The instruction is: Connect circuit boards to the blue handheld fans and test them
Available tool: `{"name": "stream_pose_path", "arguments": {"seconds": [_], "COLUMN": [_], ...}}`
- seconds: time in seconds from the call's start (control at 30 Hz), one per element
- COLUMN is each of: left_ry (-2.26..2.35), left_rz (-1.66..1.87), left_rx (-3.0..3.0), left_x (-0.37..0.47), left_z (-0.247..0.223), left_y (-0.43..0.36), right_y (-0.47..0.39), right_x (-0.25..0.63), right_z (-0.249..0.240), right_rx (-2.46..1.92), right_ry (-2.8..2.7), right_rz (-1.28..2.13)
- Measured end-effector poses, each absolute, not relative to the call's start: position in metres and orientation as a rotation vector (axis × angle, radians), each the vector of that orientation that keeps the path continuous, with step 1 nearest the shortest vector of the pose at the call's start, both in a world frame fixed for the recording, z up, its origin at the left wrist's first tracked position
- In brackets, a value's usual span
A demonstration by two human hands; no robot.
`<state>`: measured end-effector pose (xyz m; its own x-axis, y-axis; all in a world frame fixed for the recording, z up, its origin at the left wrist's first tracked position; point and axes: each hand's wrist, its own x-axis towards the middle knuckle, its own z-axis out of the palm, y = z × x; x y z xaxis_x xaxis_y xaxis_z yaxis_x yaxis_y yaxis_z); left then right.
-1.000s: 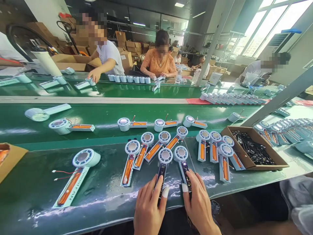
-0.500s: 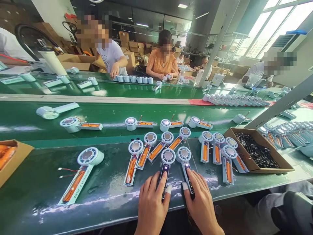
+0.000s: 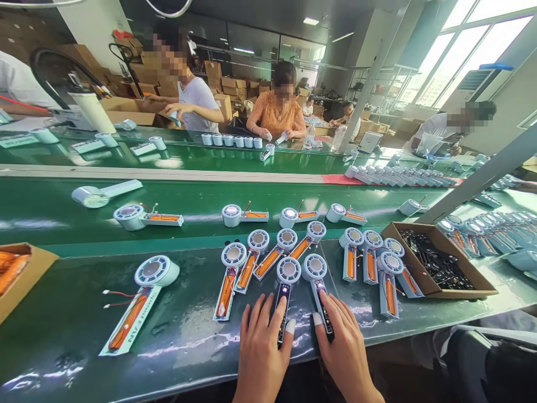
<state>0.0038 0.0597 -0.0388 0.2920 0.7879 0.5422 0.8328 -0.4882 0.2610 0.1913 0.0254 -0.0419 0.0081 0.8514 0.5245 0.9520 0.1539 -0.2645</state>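
Two handheld fans lie side by side before me, their handles toward me and black circuit boards exposed with small lit displays. My left hand [image 3: 262, 341] grips the handle of the left fan [image 3: 288, 271], index finger on the board and thumb along its right edge. My right hand [image 3: 346, 344] has the right fan [image 3: 314, 266] between thumb and fingers, the index finger near the lit display. White coverings show on both thumb tips. Just behind stand rows of open-handled fans [image 3: 286, 239] with orange batteries inside. A single larger-looking fan [image 3: 156, 271] lies to the left with loose wires.
At right, a cardboard box [image 3: 482, 291] holds black parts. Another box [image 3: 42, 268] with orange batteries sits at left. Beyond the table edge, a green conveyor [image 3: 201, 190] carries spaced-out fans. Co-workers [image 3: 279, 109] sit across it. A slanted metal post [image 3: 474, 176] crosses at right.
My hands stay on the same two fans. Fans on the conveyor have shifted slightly right. Across the line, one co-worker has drawn a hand back from the row and now holds a pale blue object.
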Motion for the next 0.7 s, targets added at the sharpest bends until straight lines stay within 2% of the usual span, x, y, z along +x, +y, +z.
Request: {"name": "stream_pose_path", "arguments": {"seconds": [0.7], "left_ry": [-1.596], "left_rz": [-0.939], "left_rx": [-2.486], "left_x": [0.0045], "left_z": [-0.0343], "left_y": [0.0573], "right_y": [0.0252], "right_x": [0.1917], "right_z": [-0.0432], "right_rx": [-1.701], "right_ry": [-1.855], "right_rz": [-0.227]}}
